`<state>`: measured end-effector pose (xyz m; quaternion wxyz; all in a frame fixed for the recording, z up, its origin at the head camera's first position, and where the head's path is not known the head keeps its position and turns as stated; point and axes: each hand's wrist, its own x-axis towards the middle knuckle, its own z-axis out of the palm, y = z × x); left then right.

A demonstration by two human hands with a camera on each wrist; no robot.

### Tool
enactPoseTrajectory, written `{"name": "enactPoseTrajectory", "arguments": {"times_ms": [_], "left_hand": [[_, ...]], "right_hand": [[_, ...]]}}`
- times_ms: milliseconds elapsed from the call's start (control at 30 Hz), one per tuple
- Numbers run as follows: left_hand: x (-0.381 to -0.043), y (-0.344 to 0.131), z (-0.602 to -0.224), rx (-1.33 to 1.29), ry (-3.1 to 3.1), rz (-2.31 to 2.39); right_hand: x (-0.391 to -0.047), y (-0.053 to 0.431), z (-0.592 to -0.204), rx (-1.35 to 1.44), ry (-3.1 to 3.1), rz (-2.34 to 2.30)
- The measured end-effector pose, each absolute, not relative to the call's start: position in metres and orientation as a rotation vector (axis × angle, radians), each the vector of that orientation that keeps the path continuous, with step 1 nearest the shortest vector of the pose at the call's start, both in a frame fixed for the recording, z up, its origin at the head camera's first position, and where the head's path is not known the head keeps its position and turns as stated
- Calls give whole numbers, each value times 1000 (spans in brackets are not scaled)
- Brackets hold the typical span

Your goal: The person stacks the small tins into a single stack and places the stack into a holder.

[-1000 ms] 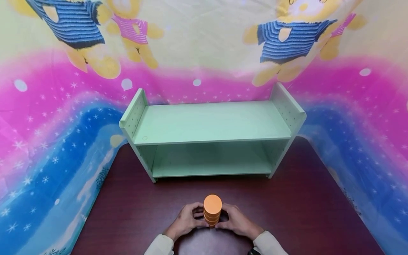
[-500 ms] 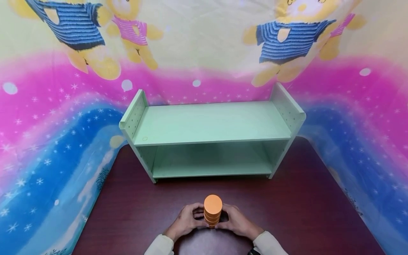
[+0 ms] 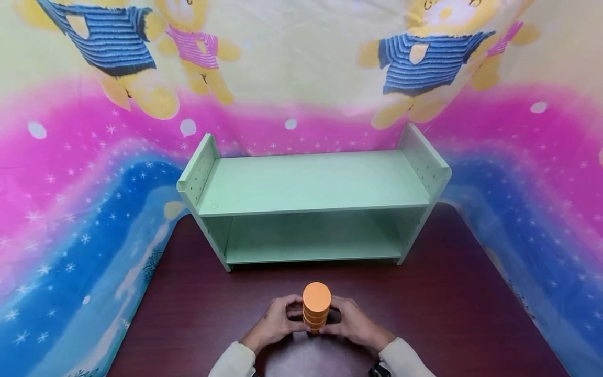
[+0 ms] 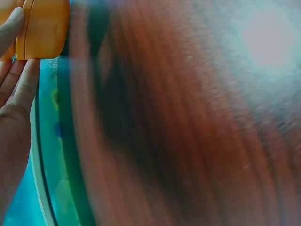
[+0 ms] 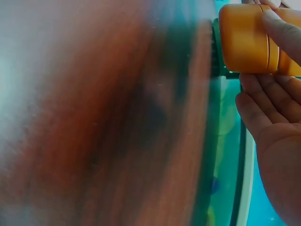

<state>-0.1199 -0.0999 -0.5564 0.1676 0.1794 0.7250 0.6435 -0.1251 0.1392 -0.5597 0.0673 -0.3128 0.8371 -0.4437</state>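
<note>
An upright orange cylinder (image 3: 316, 299) with a flat round top and grooves around its side is in front of the person. Its kind is unclear; it could be a lidded bottle or a stack of pieces. My left hand (image 3: 277, 320) grips it from the left, thumb nearest the body. On the opposite side my right hand (image 3: 353, 320) holds it the same way. In the left wrist view, left fingers (image 4: 29, 77) and thumb press the orange wall (image 4: 47, 28). The right wrist view has the right thumb (image 5: 284, 35) over a seam in the smooth orange side.
A pale green two-tier shelf (image 3: 311, 183) with raised side panels stands behind the hands on a dark reddish-brown table (image 3: 452, 303). A printed cloth (image 3: 301, 120) with bears and snowflakes hangs around the back and sides.
The orange cylinder has shifted slightly up and right in the head view, with both hands still around it. The shelf stays put.
</note>
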Motion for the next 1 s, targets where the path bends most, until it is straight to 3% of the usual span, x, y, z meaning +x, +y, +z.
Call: {"name": "enactPoseTrajectory", "arguments": {"times_ms": [1000], "left_hand": [[-126,-102,-502,774,2274,1723]], "right_hand": [[-133,146,-506,-1022,2474,-1350]]}}
